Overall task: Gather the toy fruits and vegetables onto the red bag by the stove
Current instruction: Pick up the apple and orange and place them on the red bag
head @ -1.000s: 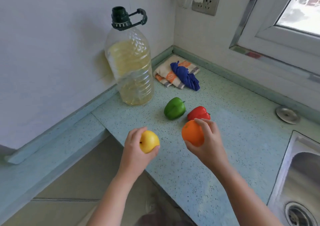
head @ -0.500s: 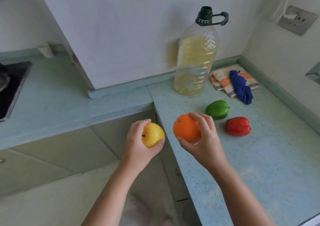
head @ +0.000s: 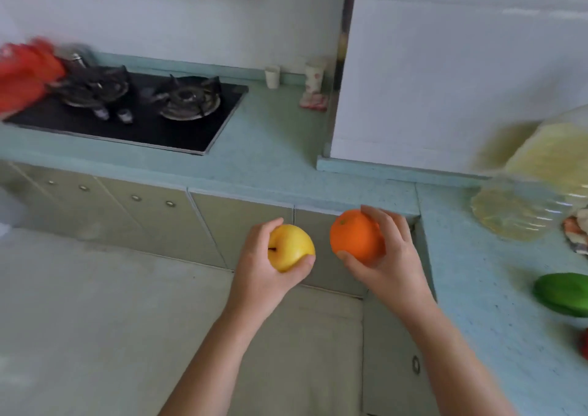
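Observation:
My left hand (head: 259, 272) grips a yellow toy apple (head: 291, 247) in the air in front of the cabinets. Beside it my right hand (head: 389, 256) holds an orange toy orange (head: 356, 235). The red bag (head: 22, 72) lies blurred at the far left, at the left end of the black gas stove (head: 133, 107). A green toy pepper (head: 563, 293) rests on the counter at the right edge. Just below it a sliver of the red toy pepper (head: 584, 344) shows.
A large oil bottle (head: 534, 186) stands blurred on the right counter (head: 477, 288), with a cloth (head: 577, 234) beside it. Two small cups (head: 272, 76) stand by the wall right of the stove. A white wall block (head: 445, 81) juts out between the two counters.
The view has swung left: stove and red bag have come into sight, while bottle and peppers slid to the right edge. Both hands carried their fruit off the counter, over the floor.

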Available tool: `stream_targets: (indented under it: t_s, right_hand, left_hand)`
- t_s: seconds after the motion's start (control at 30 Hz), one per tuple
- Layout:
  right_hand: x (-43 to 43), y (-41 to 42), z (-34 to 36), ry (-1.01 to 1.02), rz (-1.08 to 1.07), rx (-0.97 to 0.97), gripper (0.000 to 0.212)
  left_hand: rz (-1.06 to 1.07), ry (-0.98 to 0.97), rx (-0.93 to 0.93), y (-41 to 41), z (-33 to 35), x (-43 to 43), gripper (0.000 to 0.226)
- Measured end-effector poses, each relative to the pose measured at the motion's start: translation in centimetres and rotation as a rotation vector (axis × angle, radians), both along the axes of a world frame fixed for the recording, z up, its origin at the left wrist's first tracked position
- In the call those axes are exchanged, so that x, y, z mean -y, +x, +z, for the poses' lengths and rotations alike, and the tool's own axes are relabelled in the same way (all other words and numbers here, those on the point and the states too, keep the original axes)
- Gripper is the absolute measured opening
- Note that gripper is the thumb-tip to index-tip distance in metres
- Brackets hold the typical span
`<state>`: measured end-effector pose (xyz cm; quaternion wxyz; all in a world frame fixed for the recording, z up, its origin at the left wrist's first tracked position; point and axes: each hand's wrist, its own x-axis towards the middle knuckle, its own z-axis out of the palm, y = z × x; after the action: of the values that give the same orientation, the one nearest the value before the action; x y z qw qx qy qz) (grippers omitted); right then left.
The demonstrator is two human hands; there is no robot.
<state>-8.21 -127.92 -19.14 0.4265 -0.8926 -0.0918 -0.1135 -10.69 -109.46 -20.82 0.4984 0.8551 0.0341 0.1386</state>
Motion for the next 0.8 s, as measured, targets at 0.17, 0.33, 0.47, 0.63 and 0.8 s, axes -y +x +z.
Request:
stream_targets:
  t_s: [0.17, 0.33, 0.47, 0.63, 0.8]
  right_hand:
    - [-11.1, 0.8, 0.3, -0.006, 0.197, -0.02, 0.069]
    - [-23.4, 0.6, -0.1, -0.007, 0.369, -0.049, 0.068]
    - [-33.0, 0.5, -0.3, -0.025, 0.492, -0.056, 0.066]
    - [-42.6, 0.5, -0.5, -0.015, 0.603, -0.085, 0.067]
    - [-49.4, 1.5, -1.1, -0.021, 0.689, -0.109, 0.068]
  left_hand:
    - [0.174, -0.077, -0.041, -2.2, -0.3, -10.4, 0.066]
    - [0.329, -0.101, -0.079, -4.6, -1.0, -21.4, 0.067]
    - [0.43, -0.132, -0.087, -6.4, -1.3, -30.4, 0.068]
    - [0.543, -0.142, -0.097, -8.6, -1.8, -38.7, 0.059]
    - [0.642, -0.134, -0.106, -8.8, -1.9, -44.0, 0.058]
